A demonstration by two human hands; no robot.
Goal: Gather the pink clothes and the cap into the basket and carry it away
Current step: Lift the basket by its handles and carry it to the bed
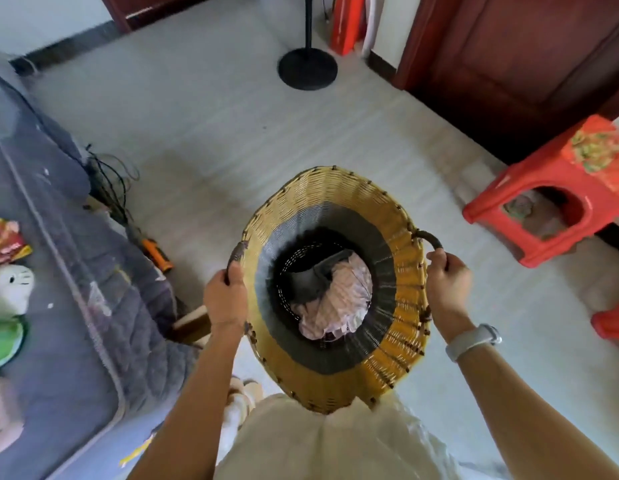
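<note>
A tall woven basket (pixel 322 199), yellow at the rim with a dark band lower down, hangs in front of me above the floor. My left hand (pixel 226 296) grips its left handle and my right hand (pixel 446 285) grips its right handle. At the bottom of the basket lie the pale pink clothes (pixel 339 306) with a dark grey cap (pixel 310 282) resting on them at the left.
A bed with a grey quilt (pixel 76 271), a plush toy (pixel 12 289) and packets is at my left. A red plastic stool (pixel 557 202) stands at the right, another red one (pixel 613 322) by the right edge. A black fan base (pixel 308 69) and a dark wooden door (pixel 516 57) lie ahead. Cables (pixel 110 181) trail beside the bed.
</note>
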